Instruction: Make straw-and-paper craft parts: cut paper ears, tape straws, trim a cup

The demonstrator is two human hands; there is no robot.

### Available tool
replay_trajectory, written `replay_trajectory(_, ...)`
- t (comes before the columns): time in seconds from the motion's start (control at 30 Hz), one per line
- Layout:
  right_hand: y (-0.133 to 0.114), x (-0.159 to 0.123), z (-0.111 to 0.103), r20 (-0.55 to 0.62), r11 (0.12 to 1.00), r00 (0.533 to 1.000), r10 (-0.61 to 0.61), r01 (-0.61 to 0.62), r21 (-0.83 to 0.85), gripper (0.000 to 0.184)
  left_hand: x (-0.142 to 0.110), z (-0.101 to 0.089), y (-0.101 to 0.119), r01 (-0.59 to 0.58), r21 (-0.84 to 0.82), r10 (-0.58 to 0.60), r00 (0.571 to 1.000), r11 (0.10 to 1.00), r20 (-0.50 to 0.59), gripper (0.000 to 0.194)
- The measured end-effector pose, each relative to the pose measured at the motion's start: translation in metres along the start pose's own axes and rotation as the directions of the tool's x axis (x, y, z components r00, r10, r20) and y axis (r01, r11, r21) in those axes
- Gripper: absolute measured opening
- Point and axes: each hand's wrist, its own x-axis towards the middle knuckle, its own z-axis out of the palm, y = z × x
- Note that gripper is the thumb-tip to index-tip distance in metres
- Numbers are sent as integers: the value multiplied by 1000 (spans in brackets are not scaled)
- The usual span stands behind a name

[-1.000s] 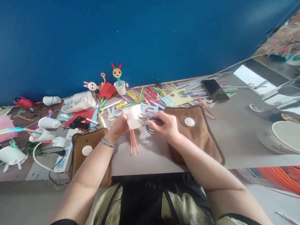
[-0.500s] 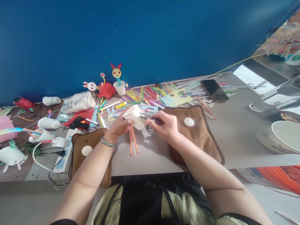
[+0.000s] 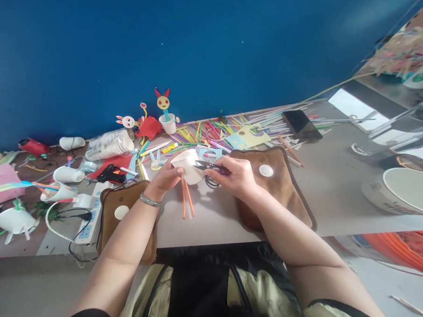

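My left hand [image 3: 165,179] is closed round the left side of a white paper cup [image 3: 190,168], held above the table and tilted. In my right hand [image 3: 237,176] is a pair of dark-handled scissors [image 3: 214,168], gripped by the handles. Their blades reach the right side of the cup; whether they cut into it I cannot make out. Below the cup, orange straws [image 3: 187,200] lie on the tabletop, their upper ends hidden behind it. A small dark cable coil [image 3: 211,182] sits just under the scissors.
Brown hot-water bags [image 3: 286,192] lie either side of my hands. Behind are many coloured straws [image 3: 212,130], a phone [image 3: 301,125], stacked paper cups [image 3: 111,145] and a rabbit figure in a cup [image 3: 168,124]. A power strip [image 3: 91,218] is left; a large white tub [image 3: 399,194] right.
The cup has turned and tilted in my left hand, whose thumb now sits lower. The scissors stay at its right side, with their blades looking more spread.
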Motion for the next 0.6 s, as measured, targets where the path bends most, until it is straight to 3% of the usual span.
replay_trajectory(0.17,-1,0,0,36,997,999,41,-43,60,36,0,-2,2,-112,54,105,987,992,120,65)
replay_trajectory(0.37,-2,1,-5,62,1000,998,6,-7,28,35,-1,-8,7,-81,132,68,992,988,104,58)
replay_trajectory(0.6,-3,2,0,58,988,998,37,-45,148,39,-3,-3,7,-82,145,72,995,986,73,66)
